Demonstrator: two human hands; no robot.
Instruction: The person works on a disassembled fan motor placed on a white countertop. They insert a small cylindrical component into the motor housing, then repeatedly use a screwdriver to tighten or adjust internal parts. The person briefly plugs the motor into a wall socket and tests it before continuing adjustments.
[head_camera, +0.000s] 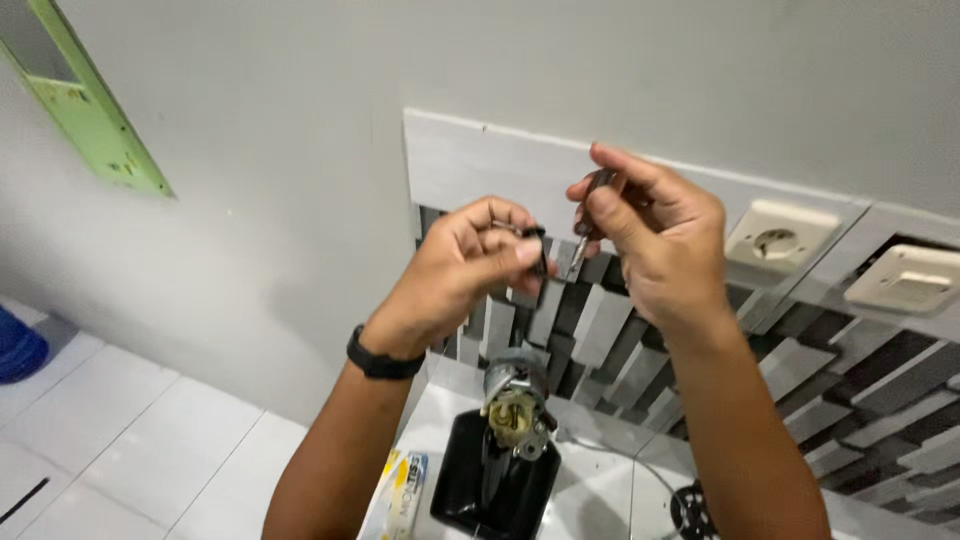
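Up in front of the wall, a small dark part sits pinched between the thumb and fingertips of the left hand, whose fingers are curled tightly around it; what the part is exactly cannot be told, since it is small and mostly covered. Just beside it, the right hand grips a slim screwdriver with closed fingers, its metal tip angled down toward the dark part and close to touching it. A black wristband circles the left wrist. Below the hands, well apart from them, a black appliance body stands on a white tiled counter, with a metal motor assembly showing at its open top. A yellow and white packet lies just beside the body's left. Behind runs a backsplash of grey and dark blocks, and two cream wall sockets sit to the right. A blue container rests on the floor at far left.
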